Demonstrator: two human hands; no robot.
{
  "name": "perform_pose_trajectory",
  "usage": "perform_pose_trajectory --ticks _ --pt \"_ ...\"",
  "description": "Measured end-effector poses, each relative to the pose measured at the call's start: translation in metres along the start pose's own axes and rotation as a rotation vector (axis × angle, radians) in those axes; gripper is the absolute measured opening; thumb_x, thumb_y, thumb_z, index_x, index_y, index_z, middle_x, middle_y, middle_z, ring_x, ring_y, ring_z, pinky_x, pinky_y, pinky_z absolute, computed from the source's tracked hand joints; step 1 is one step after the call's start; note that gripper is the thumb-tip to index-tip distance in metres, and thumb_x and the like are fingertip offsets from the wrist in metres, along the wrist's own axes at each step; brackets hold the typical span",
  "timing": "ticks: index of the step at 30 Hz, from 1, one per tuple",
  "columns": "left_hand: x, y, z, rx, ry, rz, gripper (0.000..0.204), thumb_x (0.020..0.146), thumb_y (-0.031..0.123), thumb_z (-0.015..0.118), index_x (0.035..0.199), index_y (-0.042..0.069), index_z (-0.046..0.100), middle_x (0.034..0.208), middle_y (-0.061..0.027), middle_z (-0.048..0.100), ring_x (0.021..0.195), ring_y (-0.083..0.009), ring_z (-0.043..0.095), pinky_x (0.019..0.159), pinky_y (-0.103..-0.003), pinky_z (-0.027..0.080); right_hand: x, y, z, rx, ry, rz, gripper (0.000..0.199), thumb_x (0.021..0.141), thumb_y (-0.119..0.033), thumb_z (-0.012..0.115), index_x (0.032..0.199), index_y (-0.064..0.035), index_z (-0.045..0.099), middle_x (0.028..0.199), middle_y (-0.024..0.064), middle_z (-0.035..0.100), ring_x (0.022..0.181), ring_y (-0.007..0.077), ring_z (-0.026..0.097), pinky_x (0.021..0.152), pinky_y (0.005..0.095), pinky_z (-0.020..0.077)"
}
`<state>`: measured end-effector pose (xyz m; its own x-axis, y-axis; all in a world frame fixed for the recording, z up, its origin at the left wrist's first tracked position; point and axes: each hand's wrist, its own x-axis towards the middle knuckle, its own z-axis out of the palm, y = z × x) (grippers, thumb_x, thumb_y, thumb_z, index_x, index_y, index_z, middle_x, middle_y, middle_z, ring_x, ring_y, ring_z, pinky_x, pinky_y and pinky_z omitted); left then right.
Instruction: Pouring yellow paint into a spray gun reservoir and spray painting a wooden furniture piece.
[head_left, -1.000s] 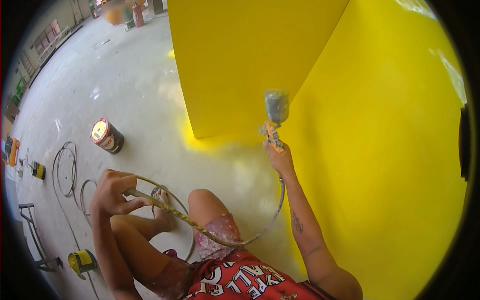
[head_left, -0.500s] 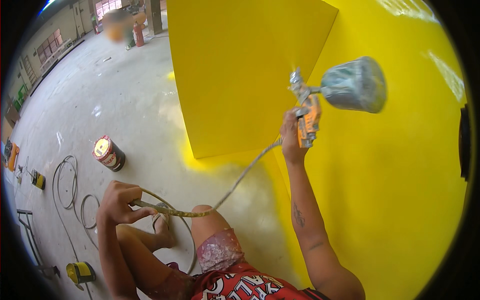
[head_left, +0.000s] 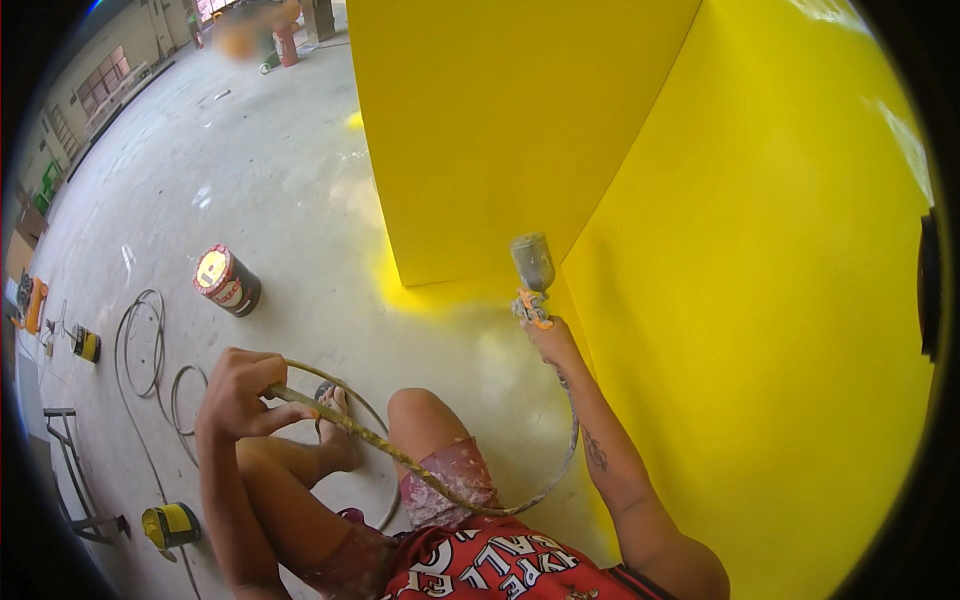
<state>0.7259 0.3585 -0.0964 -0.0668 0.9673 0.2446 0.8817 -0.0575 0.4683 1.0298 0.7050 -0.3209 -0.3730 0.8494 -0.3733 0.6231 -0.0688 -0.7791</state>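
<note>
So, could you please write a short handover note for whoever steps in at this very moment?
Right hand grips the spray gun, cup up, aimed low at the corner where the yellow panels meet. Left hand holds the paint-crusted hose, which loops across the lap to the gun. Paint can stands on the concrete floor to the left. Both visible panel faces look coated; yellow overspray marks the floor at their base.

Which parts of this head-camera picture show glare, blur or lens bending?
Head view: glare whitens the yellow wall toward its upper right; the far top-left of the floor is blurred; straight panel edges bow toward the dark round rim; the right hand with the spray gun looks sharp.
</note>
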Motion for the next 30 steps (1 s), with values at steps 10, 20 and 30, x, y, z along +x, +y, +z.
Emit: perform_pose_trajectory --ticks 10,20,30 --pt "0.002 -0.004 -0.004 -0.045 0.009 0.003 0.06 0.072 0.052 0.083 0.058 0.007 0.045 0.05 -0.0055 0.038 0.042 -0.0235 0.039 0.044 -0.035 0.03 -0.044 -0.152 -0.058 0.418 0.246 -0.659 0.018 0.096 -0.019 0.067 0.093 -0.001 0.062 0.067 -0.0029 0.05 0.061 0.0075 0.042 0.054 0.029 0.0372" --pt "0.002 -0.002 -0.001 0.03 0.046 0.015 0.063 0.071 0.053 0.084 0.057 0.007 0.043 0.049 -0.0043 0.036 0.041 -0.0227 0.038 0.044 -0.034 0.029 -0.057 -0.208 -0.074 0.732 0.388 -1.132 0.016 0.098 -0.017 0.062 0.111 -0.0129 0.053 0.075 -0.0058 0.047 0.057 0.0013 0.038 0.048 0.0191 0.031" --pt "-0.003 -0.006 0.003 -0.028 0.029 -0.012 0.063 0.072 0.054 0.083 0.06 0.007 0.042 0.051 -0.0045 0.037 0.041 -0.0217 0.038 0.043 -0.033 0.029 -0.026 -0.049 -0.002 0.219 0.064 -0.259 0.028 0.093 -0.026 0.068 0.099 0.0018 0.065 0.071 0.0036 0.058 0.063 0.0135 0.051 0.059 0.0325 0.0443"
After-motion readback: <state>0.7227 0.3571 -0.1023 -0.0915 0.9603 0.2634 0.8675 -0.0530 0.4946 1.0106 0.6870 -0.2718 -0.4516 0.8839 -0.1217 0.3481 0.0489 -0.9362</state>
